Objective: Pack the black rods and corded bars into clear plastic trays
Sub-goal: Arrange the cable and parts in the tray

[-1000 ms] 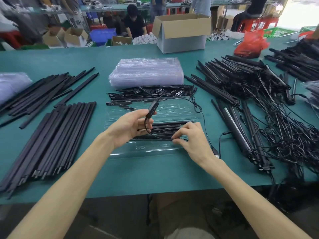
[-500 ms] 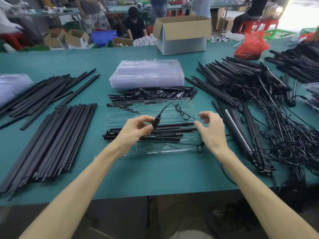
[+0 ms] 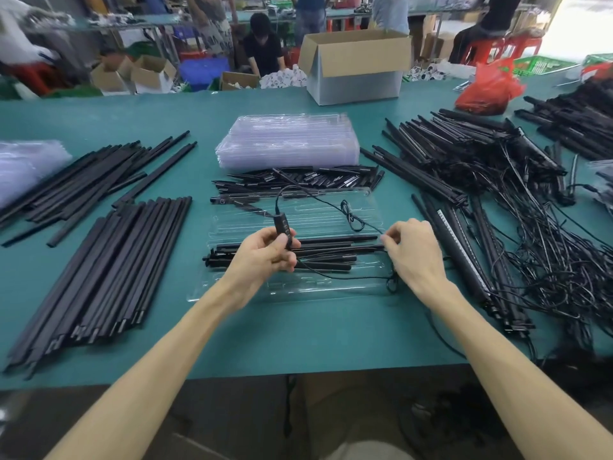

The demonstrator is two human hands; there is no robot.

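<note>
- Left hand (image 3: 265, 255) curled round a black inline controller (image 3: 282, 231); thumb on its face; held just above the middle of the open tray
- Thin cord (image 3: 318, 201) leaves the controller's far end, arcs over the tray's far half, carries a small tied coil, then runs right to the other hand
- Right hand (image 3: 413, 255) at the tray's right end; fingers curled, thumb and fingertips pinching the cord; another loop of cord lies below this hand by the tray's near right corner
- Open tray (image 3: 292, 288), clear plastic, lies on the green table (image 3: 298, 340) straight ahead of the person; long side runs left to right
- Black rods (image 3: 335, 249) lie lengthwise in the tray's middle, partly under the left hand; their left ends poke past the tray's edge
- Stack of clear trays (image 3: 288, 144) beyond the open one; short black pieces (image 3: 298, 180) scattered between the two
- Loose rods on the left: near heap (image 3: 109, 270); far heap (image 3: 89, 180)
- Corded bars (image 3: 464, 151) piled on the right; their tangled cords (image 3: 557, 260) spread toward the near right edge
- Cardboard box (image 3: 355, 68) and red bag (image 3: 487, 88) at the far side
</note>
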